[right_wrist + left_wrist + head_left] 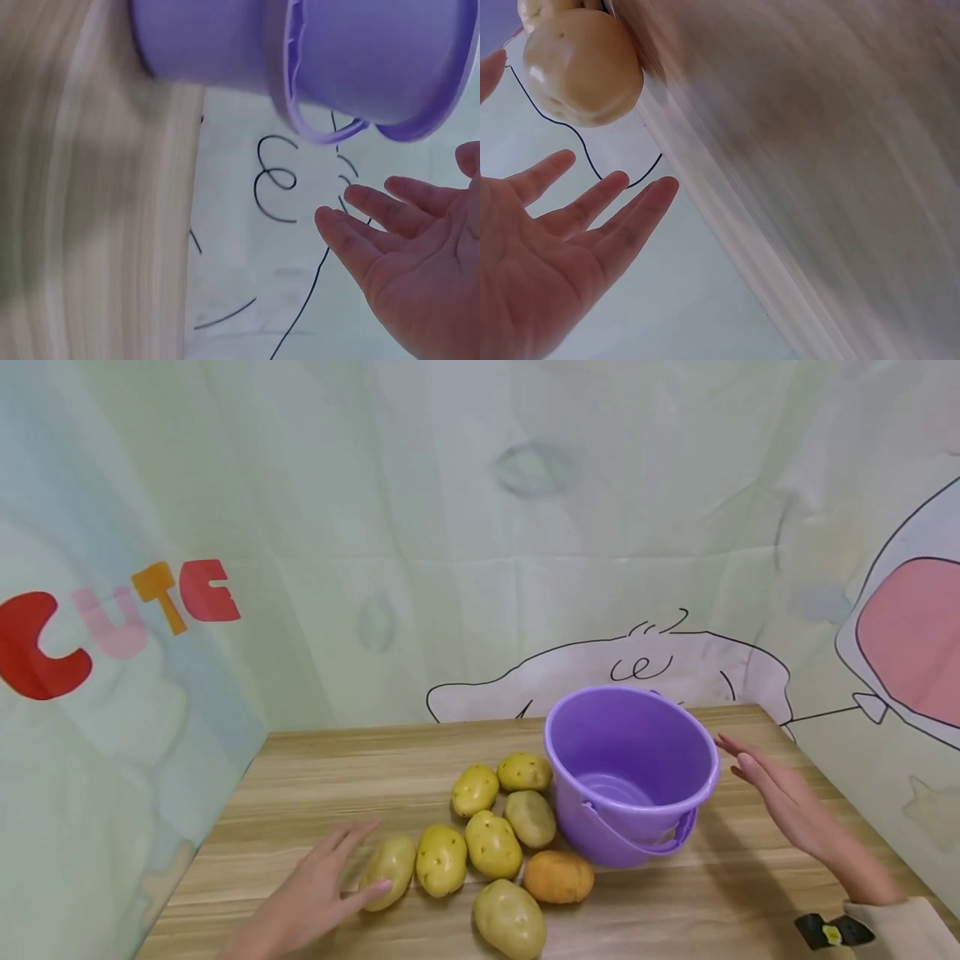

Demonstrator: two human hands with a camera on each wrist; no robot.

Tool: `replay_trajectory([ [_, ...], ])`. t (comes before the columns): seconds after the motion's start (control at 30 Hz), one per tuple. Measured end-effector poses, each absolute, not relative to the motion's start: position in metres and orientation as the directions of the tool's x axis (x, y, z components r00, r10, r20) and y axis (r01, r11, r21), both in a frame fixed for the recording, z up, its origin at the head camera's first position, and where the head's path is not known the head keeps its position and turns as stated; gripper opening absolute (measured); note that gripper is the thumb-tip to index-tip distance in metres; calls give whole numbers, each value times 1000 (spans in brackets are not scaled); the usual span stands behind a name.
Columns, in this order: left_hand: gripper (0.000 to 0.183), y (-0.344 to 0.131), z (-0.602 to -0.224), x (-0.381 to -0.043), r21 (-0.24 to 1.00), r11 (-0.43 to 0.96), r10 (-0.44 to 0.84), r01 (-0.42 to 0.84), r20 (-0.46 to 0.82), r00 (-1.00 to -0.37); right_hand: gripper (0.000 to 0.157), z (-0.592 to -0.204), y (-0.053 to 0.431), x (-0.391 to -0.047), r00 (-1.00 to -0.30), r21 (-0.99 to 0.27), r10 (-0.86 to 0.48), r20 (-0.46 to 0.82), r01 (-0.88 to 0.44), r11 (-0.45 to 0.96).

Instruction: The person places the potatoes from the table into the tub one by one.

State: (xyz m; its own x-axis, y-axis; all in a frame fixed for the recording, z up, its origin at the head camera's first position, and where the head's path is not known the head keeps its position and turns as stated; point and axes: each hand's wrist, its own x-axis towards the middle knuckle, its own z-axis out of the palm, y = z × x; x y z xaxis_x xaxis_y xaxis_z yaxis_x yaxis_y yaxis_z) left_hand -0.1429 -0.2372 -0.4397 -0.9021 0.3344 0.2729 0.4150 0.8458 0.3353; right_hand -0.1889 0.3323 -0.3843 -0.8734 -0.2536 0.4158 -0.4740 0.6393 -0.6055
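Several potatoes lie in a cluster on the wooden table, most of them yellow. My left hand (318,889) is beside the leftmost potato (392,870), its fingers spread and its thumb overlapping that potato in the head view. In the left wrist view the same hand (562,255) has extended fingers, apart from a potato (585,67). A purple bucket (573,827) stands upright right of the potatoes, with no potato seen inside. My right hand (787,802) hovers just right of the bucket's rim. In the right wrist view this hand (412,247) holds nothing, its fingers loosely extended near the bucket (210,45).
An orange-brown potato (558,877) lies in front of the bucket, and a larger pale potato (510,920) sits nearest the front. The bucket's handle (637,843) hangs down on its near side. Printed curtains (450,527) rise behind the table (337,768) and along both sides.
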Motion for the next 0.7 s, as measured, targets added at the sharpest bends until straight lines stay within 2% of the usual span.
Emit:
replay_trajectory([
  [0.13,75,-237,-440,-142,338,851,331,403,251,-910,40,-380,325,-195,-872,-679,-253,419,-486,550],
  [0.27,75,-236,-440,-142,351,852,327,388,222,-919,43,-377,313,-198,-894,-768,-180,409,-444,461],
  [0.5,74,-232,-441,-143,394,851,318,347,141,-938,51,-373,296,-202,-934,-926,-44,354,-357,119],
  [0.6,74,-231,-441,-144,403,850,317,340,125,-940,53,-371,291,-204,-946,-944,-28,324,-325,62],
  [0.7,72,-230,-441,-146,414,848,317,332,107,-942,53,-368,287,-206,-957,-954,-11,289,-289,74],
])
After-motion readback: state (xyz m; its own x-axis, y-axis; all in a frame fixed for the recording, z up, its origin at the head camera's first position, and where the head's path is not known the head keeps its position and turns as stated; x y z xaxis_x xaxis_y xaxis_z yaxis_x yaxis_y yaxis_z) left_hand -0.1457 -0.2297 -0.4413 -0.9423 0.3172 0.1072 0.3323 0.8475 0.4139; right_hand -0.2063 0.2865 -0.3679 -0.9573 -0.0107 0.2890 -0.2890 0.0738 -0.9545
